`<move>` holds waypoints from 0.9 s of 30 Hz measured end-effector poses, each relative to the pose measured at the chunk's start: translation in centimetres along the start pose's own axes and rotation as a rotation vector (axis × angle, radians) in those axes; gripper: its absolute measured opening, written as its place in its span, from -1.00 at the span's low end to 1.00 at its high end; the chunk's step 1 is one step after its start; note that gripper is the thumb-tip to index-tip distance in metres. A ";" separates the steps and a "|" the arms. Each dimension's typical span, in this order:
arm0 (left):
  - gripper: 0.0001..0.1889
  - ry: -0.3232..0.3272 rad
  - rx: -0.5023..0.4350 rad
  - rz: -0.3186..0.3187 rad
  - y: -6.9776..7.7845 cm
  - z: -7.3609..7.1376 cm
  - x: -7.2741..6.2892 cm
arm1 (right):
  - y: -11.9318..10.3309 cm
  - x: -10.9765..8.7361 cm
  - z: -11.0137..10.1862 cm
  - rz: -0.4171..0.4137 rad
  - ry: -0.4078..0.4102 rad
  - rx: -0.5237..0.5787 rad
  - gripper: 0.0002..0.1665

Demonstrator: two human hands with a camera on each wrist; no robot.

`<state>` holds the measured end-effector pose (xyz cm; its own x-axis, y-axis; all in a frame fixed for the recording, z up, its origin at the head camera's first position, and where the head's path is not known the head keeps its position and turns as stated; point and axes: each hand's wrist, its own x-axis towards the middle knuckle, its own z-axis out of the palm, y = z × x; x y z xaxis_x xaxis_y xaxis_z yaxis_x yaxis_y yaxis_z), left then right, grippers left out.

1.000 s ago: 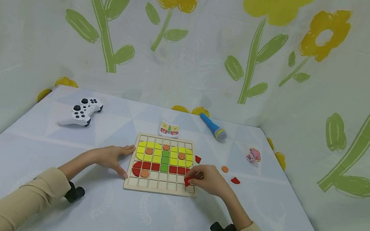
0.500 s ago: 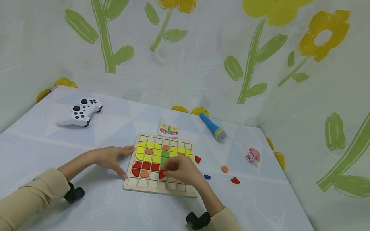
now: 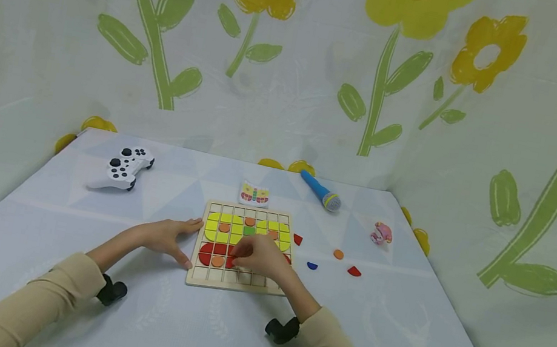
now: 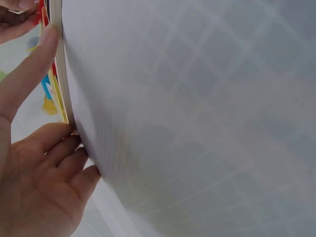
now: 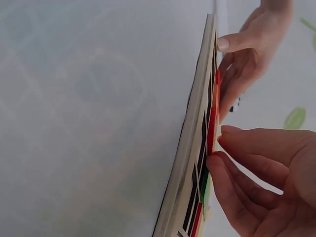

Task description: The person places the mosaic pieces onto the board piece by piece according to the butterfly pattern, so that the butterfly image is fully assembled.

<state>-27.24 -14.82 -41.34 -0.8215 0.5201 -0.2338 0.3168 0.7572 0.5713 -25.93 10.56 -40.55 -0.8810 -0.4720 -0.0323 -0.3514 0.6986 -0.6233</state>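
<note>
A wooden grid board (image 3: 244, 280) lies on the table, partly filled with yellow, red, green and orange pieces. My left hand (image 3: 164, 236) rests at its left edge, thumb and fingers spread apart; in the left wrist view the fingertips (image 4: 88, 170) touch the table beside the board. My right hand (image 3: 263, 256) is over the lower middle of the board and pinches a red piece (image 5: 212, 129) between thumb and fingertips, down at the grid. An orange disc (image 3: 217, 261) sits just left of that piece. The right hand covers part of the red row and the green column.
Right of the board lie a blue half-disc (image 3: 312, 266), an orange disc (image 3: 338, 254) and red quarter pieces (image 3: 354, 271). A butterfly pattern card (image 3: 254, 195), a blue toy microphone (image 3: 321, 191), a white game controller (image 3: 130, 167) and a pink figurine (image 3: 381, 234) stand farther back.
My right hand has moved left across the board with the red piece, from the right side to beside the orange disc. The blue half-disc has come into sight. The left hand has stayed put.
</note>
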 end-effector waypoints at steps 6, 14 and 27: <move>0.10 0.000 0.002 0.004 0.0 0.0 0.0 | 0.1 -0.2 0.2 -0.022 -0.007 -0.021 -0.88; 0.11 -0.003 -0.006 0.002 -0.2 0.0 0.1 | -0.2 -0.5 0.3 -0.039 -0.012 -0.011 -0.84; 0.11 -0.008 -0.010 -0.004 -0.2 -0.1 0.2 | 0.2 -1.9 -1.5 -0.108 0.010 -0.064 -0.77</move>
<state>-27.51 -14.87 -41.44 -0.8188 0.5202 -0.2430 0.3082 0.7553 0.5784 -24.82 12.38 -39.41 -0.8399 -0.5413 0.0402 -0.4636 0.6768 -0.5718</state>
